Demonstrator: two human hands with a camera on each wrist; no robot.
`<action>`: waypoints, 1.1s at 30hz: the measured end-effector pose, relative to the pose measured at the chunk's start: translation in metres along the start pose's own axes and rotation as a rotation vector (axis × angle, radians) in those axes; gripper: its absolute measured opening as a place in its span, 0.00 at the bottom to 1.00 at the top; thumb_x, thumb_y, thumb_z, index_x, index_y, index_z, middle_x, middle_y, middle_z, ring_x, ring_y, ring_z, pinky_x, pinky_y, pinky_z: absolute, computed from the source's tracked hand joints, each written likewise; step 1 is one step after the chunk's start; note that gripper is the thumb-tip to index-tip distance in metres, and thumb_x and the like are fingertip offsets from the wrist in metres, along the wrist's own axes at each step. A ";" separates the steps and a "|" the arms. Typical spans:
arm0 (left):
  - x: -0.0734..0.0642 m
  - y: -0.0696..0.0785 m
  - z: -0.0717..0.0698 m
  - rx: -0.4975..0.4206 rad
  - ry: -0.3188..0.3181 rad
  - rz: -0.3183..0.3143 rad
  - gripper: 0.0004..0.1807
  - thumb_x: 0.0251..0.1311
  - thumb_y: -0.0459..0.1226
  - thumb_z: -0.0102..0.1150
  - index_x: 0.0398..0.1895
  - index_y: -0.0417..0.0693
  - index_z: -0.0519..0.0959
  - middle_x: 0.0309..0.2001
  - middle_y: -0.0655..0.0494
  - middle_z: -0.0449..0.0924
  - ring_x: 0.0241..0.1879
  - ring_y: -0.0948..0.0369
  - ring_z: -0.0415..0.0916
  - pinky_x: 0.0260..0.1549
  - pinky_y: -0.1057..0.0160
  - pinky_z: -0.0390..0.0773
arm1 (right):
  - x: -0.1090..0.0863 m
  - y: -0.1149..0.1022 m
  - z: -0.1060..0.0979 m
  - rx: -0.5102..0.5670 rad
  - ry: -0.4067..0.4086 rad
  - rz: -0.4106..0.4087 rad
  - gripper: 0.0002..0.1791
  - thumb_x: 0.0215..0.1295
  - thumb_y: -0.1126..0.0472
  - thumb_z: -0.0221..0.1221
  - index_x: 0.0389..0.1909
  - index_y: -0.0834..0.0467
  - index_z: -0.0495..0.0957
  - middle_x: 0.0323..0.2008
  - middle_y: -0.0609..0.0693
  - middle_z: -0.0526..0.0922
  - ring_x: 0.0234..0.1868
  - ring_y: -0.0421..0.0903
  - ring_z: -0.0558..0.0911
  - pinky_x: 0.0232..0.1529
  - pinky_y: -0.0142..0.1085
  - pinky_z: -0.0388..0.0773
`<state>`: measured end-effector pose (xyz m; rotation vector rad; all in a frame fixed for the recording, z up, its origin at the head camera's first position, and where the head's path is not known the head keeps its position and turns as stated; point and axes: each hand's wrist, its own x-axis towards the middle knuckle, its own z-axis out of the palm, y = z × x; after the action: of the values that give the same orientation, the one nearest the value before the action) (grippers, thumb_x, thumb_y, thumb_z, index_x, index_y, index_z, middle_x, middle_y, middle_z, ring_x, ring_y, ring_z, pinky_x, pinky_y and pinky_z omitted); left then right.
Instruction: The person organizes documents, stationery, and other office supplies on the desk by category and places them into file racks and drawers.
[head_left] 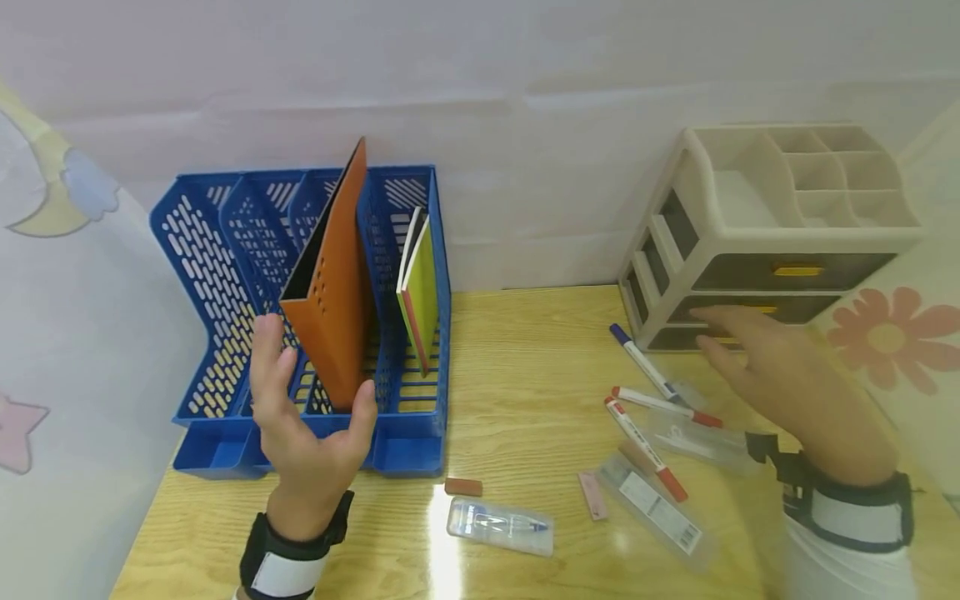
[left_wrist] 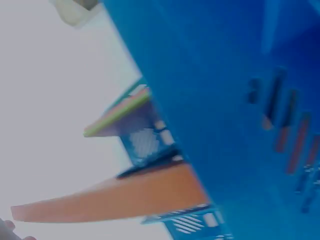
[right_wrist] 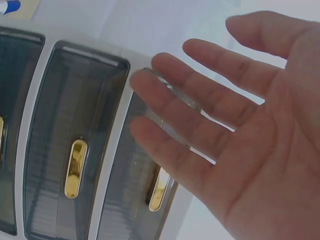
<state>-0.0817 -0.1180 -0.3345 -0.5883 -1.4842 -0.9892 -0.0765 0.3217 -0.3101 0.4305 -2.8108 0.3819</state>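
My left hand [head_left: 309, 446] hovers before the blue file rack [head_left: 442, 333], fingers raised and thumb spread, holding nothing. Behind it an orange file box [head_left: 341, 292] leans upright in one slot, and thin notebooks [head_left: 423, 292] with a yellow-green cover stand in the slot to its right. In the left wrist view the orange file box [left_wrist: 120, 197] sticks out past the rack's blue front [left_wrist: 200, 100]; just fingertips show at the corner. My right hand [head_left: 795, 375] is in front of the white drawer organizer [head_left: 817, 242], its fingers [right_wrist: 190, 92] extended and nothing in the palm. Whether it touches a drawer I cannot tell.
A blue-capped marker [head_left: 645, 364] and two red-capped markers [head_left: 667, 406] lie left of my right hand. Nearer are a clear packet [head_left: 652, 508], a pink eraser [head_left: 592, 496], a brown block [head_left: 463, 487] and a clear case [head_left: 501, 525] with a pen-like item inside.
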 end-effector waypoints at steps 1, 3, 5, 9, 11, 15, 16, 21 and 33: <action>0.002 0.005 0.002 0.004 0.008 0.029 0.27 0.59 0.43 0.63 0.52 0.32 0.67 0.62 0.29 0.69 0.64 0.34 0.61 0.65 0.31 0.56 | 0.000 0.001 -0.001 -0.008 0.010 0.004 0.21 0.65 0.60 0.59 0.57 0.62 0.75 0.51 0.67 0.82 0.40 0.64 0.83 0.36 0.61 0.78; 0.006 0.013 0.007 -0.008 0.017 0.079 0.25 0.60 0.42 0.62 0.51 0.33 0.69 0.61 0.32 0.71 0.64 0.34 0.61 0.66 0.32 0.56 | 0.000 0.003 -0.002 -0.011 0.033 0.014 0.20 0.65 0.61 0.58 0.56 0.63 0.76 0.51 0.67 0.82 0.42 0.64 0.82 0.37 0.61 0.77; 0.007 0.019 0.011 -0.018 0.018 0.118 0.23 0.60 0.41 0.61 0.50 0.32 0.71 0.60 0.34 0.73 0.64 0.36 0.62 0.66 0.35 0.59 | 0.000 0.005 -0.002 0.014 0.047 0.048 0.19 0.65 0.62 0.57 0.56 0.64 0.75 0.51 0.68 0.81 0.45 0.66 0.80 0.40 0.62 0.75; 0.007 0.028 0.017 -0.009 -0.016 0.199 0.18 0.62 0.39 0.59 0.45 0.31 0.75 0.56 0.34 0.77 0.61 0.37 0.67 0.65 0.42 0.66 | 0.000 0.012 0.000 0.027 0.184 0.053 0.17 0.62 0.66 0.58 0.51 0.66 0.78 0.43 0.68 0.83 0.40 0.64 0.81 0.39 0.57 0.75; 0.005 0.029 0.019 0.006 -0.056 0.236 0.15 0.63 0.38 0.58 0.41 0.31 0.76 0.53 0.32 0.79 0.59 0.36 0.69 0.61 0.43 0.71 | -0.001 0.016 0.001 0.023 0.261 0.065 0.16 0.62 0.66 0.58 0.50 0.65 0.80 0.40 0.65 0.85 0.35 0.58 0.82 0.35 0.50 0.75; 0.002 0.030 0.025 0.011 -0.199 0.300 0.13 0.64 0.36 0.55 0.38 0.30 0.78 0.47 0.28 0.79 0.54 0.34 0.72 0.54 0.40 0.76 | -0.001 0.025 0.003 0.151 0.352 0.165 0.15 0.65 0.64 0.58 0.52 0.61 0.81 0.40 0.48 0.87 0.33 0.31 0.79 0.33 0.24 0.71; 0.001 0.030 0.027 0.007 -0.247 0.311 0.13 0.64 0.36 0.55 0.39 0.30 0.78 0.47 0.28 0.80 0.54 0.33 0.73 0.53 0.39 0.77 | -0.002 0.028 0.004 0.232 0.360 0.201 0.15 0.67 0.64 0.57 0.53 0.62 0.80 0.40 0.42 0.86 0.34 0.26 0.78 0.34 0.18 0.70; -0.011 0.028 0.035 -0.010 -0.497 0.357 0.16 0.64 0.38 0.54 0.46 0.33 0.78 0.52 0.32 0.80 0.56 0.36 0.73 0.52 0.39 0.77 | -0.004 0.048 0.002 1.008 0.425 0.295 0.13 0.69 0.68 0.54 0.50 0.72 0.73 0.38 0.42 0.88 0.36 0.35 0.86 0.39 0.20 0.81; -0.062 0.019 0.050 0.058 -1.136 0.260 0.28 0.62 0.46 0.58 0.62 0.42 0.71 0.64 0.41 0.73 0.70 0.44 0.57 0.65 0.42 0.67 | 0.001 0.106 0.003 2.211 0.240 0.560 0.12 0.75 0.65 0.45 0.55 0.61 0.62 0.51 0.65 0.74 0.52 0.59 0.78 0.53 0.46 0.81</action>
<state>-0.0826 -0.0554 -0.3867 -1.3925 -2.3069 -0.3592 -0.1122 0.4183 -0.3352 -0.1525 -0.9613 3.0111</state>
